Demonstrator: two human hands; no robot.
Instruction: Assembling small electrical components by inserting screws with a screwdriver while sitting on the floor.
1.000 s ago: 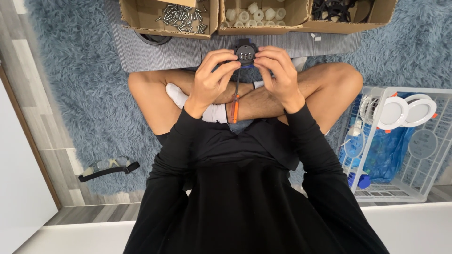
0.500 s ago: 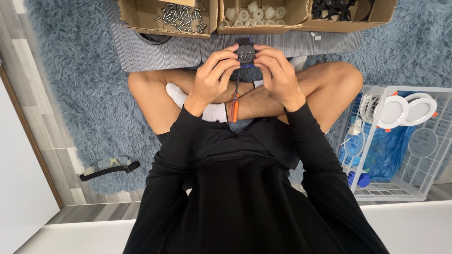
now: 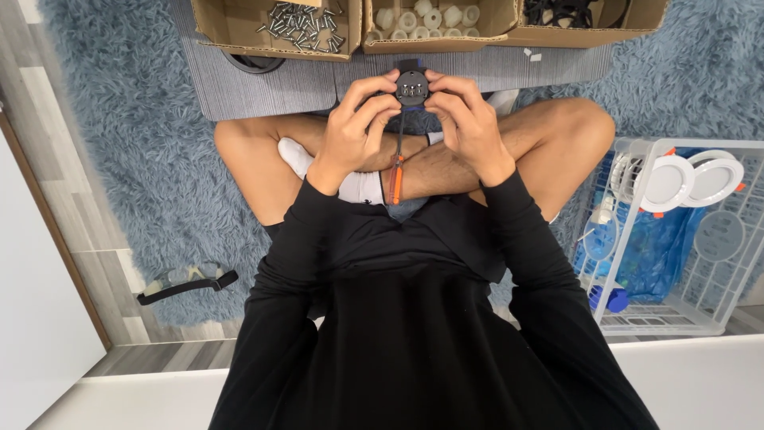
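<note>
1. Far to my left, one pair of clear safety glasses with a black strap (image 3: 185, 280) lies on the shaggy blue-grey rug (image 3: 119, 143), set aside within reach
2. One open cardboard box of loose silver screws (image 3: 298, 28) stands ahead on the grey mat (image 3: 270, 84); the screws are too many to count
3. My left hand (image 3: 350, 131) grips the left edge of the small round black disc-shaped part (image 3: 411, 86) with its fingertips; I judge the pinch keeps the part's face turned up toward me
4. The disc sits between both hands, raised above my crossed legs and just short of the boxes
5. One orange-handled screwdriver (image 3: 395, 177) rests upright on my lap under the disc, close for use
6. A second cardboard box with about eight small white plastic rings (image 3: 426, 17) stands in the middle
7. My right hand (image 3: 469, 127) clasps the disc's right edge, mirroring the left to steady it
8. A third cardboard box of black parts (image 3: 569, 12) follows; their count is unclear
9. One white wire basket (image 3: 676, 318) on my right holds two white round lamp housings (image 3: 688, 179) over blue plastic bags
</note>
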